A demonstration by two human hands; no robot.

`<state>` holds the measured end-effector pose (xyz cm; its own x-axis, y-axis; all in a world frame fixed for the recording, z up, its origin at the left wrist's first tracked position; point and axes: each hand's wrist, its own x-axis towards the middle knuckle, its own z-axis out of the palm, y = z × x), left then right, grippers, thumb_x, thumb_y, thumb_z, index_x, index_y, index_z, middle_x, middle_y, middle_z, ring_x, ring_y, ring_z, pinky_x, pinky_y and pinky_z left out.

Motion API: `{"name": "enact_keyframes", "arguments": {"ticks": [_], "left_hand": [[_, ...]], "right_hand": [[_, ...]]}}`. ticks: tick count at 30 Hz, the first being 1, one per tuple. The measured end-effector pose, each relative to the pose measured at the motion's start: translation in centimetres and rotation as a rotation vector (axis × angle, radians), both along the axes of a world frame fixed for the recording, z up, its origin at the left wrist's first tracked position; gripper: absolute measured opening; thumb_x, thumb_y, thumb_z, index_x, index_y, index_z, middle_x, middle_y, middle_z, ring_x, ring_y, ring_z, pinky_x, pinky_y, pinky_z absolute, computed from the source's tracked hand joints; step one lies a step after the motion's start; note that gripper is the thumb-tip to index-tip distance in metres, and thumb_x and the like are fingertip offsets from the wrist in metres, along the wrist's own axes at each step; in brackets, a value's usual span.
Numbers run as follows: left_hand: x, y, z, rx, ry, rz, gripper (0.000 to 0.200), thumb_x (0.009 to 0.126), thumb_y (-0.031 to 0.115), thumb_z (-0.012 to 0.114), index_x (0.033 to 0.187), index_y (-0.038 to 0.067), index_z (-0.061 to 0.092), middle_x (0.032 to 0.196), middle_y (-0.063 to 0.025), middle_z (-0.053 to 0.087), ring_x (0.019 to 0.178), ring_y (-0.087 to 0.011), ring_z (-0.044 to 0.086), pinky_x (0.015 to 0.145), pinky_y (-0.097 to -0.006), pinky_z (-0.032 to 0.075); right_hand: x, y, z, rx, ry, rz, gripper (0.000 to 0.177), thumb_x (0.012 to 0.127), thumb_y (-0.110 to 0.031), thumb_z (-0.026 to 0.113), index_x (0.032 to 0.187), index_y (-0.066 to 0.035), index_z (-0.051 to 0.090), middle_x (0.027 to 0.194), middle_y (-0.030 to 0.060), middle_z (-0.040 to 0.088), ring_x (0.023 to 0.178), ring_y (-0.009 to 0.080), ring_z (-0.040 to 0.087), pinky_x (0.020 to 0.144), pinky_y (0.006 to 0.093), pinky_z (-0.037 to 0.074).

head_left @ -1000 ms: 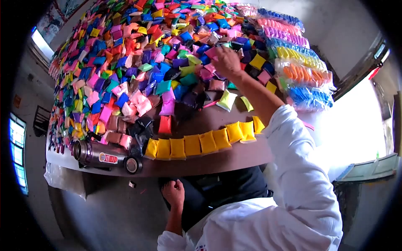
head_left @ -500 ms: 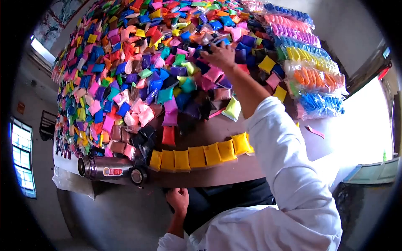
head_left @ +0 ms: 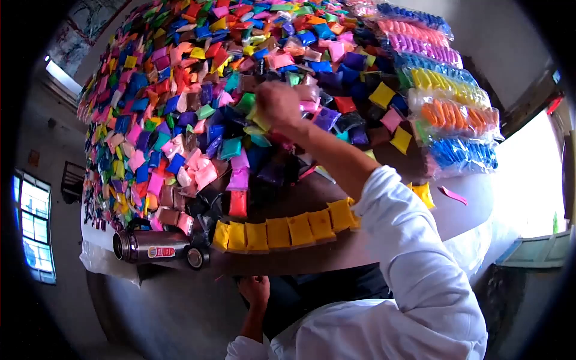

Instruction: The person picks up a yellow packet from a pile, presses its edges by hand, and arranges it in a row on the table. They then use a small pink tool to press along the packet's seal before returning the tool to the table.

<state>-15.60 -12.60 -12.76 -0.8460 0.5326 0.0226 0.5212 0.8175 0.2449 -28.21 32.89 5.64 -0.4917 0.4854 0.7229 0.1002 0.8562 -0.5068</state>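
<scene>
Leftward over the heap of coloured packets [head_left: 180, 120] the right hand [head_left: 277, 107] has swung, into its middle; the row of yellow packets [head_left: 279, 231] on the table [head_left: 300, 198] lies unchanged; fingers curl over a yellow-green packet [head_left: 255, 117], grip hidden; the left hand [head_left: 255, 291] stays fisted below the edge.

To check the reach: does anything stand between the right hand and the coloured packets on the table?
Nothing visible does. The right hand rests directly on the packets in the pile's middle; whether it grips one is unclear. The left hand is below the table edge.
</scene>
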Motion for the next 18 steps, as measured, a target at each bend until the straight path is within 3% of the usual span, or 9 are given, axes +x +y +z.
{"name": "enact_keyframes", "arguments": {"ticks": [2, 3, 5, 7, 9, 13, 15, 18], "left_hand": [[0.5, 0.1, 0.2, -0.006, 0.008, 0.044, 0.026, 0.082, 0.025, 0.062, 0.067, 0.003, 0.059, 0.067, -0.0085, 0.061, 0.063, -0.0285, 0.058, 0.074, -0.0486, 0.043], [0.7, 0.1, 0.3, -0.007, 0.015, 0.068, 0.025, 0.081, 0.023, 0.062, 0.066, 0.004, 0.059, 0.066, -0.0081, 0.061, 0.064, -0.0289, 0.058, 0.074, -0.0481, 0.043], [0.4, -0.4, -0.1, -0.012, -0.023, 0.078, 0.023, 0.079, 0.022, 0.063, 0.066, 0.003, 0.06, 0.068, -0.0091, 0.061, 0.067, -0.0299, 0.058, 0.073, -0.0467, 0.044], [0.1, 0.1, 0.4, -0.01, -0.058, 0.088, 0.021, 0.077, 0.021, 0.064, 0.067, 0.003, 0.06, 0.07, -0.0101, 0.061, 0.069, -0.0309, 0.058, 0.072, -0.0454, 0.045], [0.4, 1.8, 3.2, 0.012, 0.026, 0.083, 0.017, 0.074, 0.018, 0.068, 0.068, 0.005, 0.06, 0.077, -0.0139, 0.064, 0.077, -0.0332, 0.061, 0.075, -0.0425, 0.048], [0.6, 2.5, 4.5, -0.031, 0.031, 0.086, 0.018, 0.073, 0.019, 0.07, 0.069, 0.004, 0.061, 0.082, -0.0145, 0.064, 0.083, -0.0335, 0.061, 0.08, -0.0431, 0.046], [0.5, 2.2, 3.8, -0.046, 0.052, 0.114, 0.016, 0.074, 0.019, 0.069, 0.071, 0.006, 0.062, 0.081, -0.0141, 0.064, 0.083, -0.0348, 0.061, 0.079, -0.0445, 0.047], [0.0, 1.7, 3.8, -0.003, 0.074, 0.081, 0.014, 0.073, 0.021, 0.07, 0.076, 0.009, 0.065, 0.083, -0.0158, 0.065, 0.086, -0.0365, 0.061, 0.083, -0.0469, 0.045]], "right_hand": [[2.2, 2.4, 2.0, 0.176, 0.07, -0.107, 0.011, 0.068, -0.014, 0.062, 0.077, -0.008, 0.06, 0.077, 0.0129, 0.058, 0.076, 0.0344, 0.058, 0.065, 0.0462, 0.047], [2.4, 4.6, 1.0, 0.08, 0.199, -0.169, 0.015, 0.067, -0.012, 0.063, 0.081, -0.007, 0.059, 0.081, 0.0149, 0.057, 0.079, 0.0343, 0.057, 0.067, 0.0461, 0.047], [4.0, 8.8, 0.8, 0.175, 0.155, -0.344, 0.032, 0.069, -0.014, 0.065, 0.099, -0.006, 0.058, 0.098, 0.0176, 0.058, 0.086, 0.0376, 0.057, 0.077, 0.0455, 0.048], [5.1, 12.4, -0.9, -0.154, -0.004, -0.287, 0.035, 0.077, -0.027, 0.062, 0.106, -0.007, 0.058, 0.104, 0.0181, 0.06, 0.097, 0.0366, 0.058, 0.08, 0.0439, 0.048], [5.7, 14.5, -0.4, -0.189, -0.177, -0.307, 0.041, 0.078, -0.032, 0.062, 0.111, -0.007, 0.058, 0.102, 0.0178, 0.063, 0.094, 0.0355, 0.06, 0.079, 0.0431, 0.048], [2.6, 15.6, 0.6, -0.129, -0.013, -0.071, 0.028, 0.082, -0.024, 0.058, 0.106, -0.01, 0.063, 0.097, 0.0161, 0.065, 0.092, 0.0342, 0.062, 0.079, 0.042, 0.049], [0.5, 12.8, 3.0, -0.254, -0.076, -0.072, 0.033, 0.083, -0.024, 0.059, 0.112, -0.01, 0.061, 0.102, 0.0179, 0.064, 0.095, 0.0329, 0.061, 0.082, 0.0418, 0.048], [-2.4, 11.0, 3.6, -0.226, -0.102, 0.036, 0.043, 0.084, -0.029, 0.057, 0.122, -0.009, 0.055, 0.116, 0.0211, 0.058, 0.102, 0.0349, 0.059, 0.088, 0.0423, 0.046]]}}
